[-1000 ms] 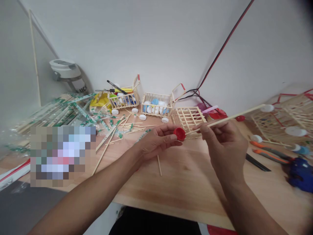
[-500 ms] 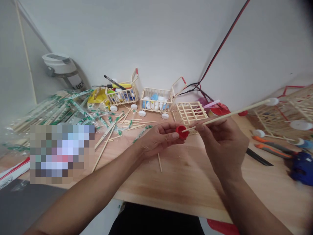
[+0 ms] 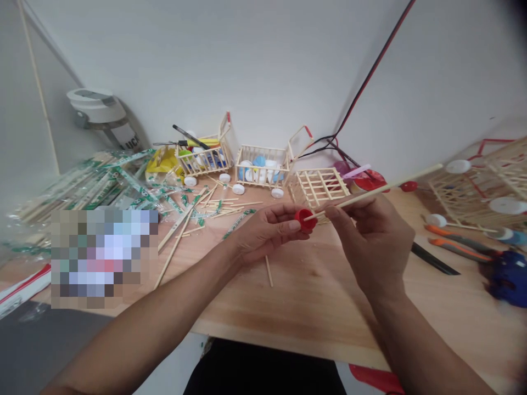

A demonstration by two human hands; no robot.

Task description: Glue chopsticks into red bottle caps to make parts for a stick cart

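Observation:
My left hand point(image 3: 269, 230) pinches a red bottle cap point(image 3: 305, 218), its hollow side turned toward the right. My right hand point(image 3: 370, 241) grips a long wooden chopstick point(image 3: 387, 186), whose thin tip reaches into the cap. The thick end points up and to the right. Whether the tip touches the cap's inner wall, I cannot tell. Behind my hands, a lattice basket point(image 3: 321, 186) made of sticks rests on the table. Below the left hand a short loose stick point(image 3: 269, 271) lies on the wood.
Two small stick carts point(image 3: 263, 164) with white cap wheels stand by the wall. Wrapped chopsticks point(image 3: 86, 186) pile up at left, near a tumbler point(image 3: 102, 118). Orange-handled pliers point(image 3: 457, 241), a black strip point(image 3: 435, 260) and a blue tool point(image 3: 510, 277) lie right, below more stick carts point(image 3: 486, 175).
The chopstick's tip and the cap have shifted very slightly left and down. The view has moved a little; both hands keep their hold.

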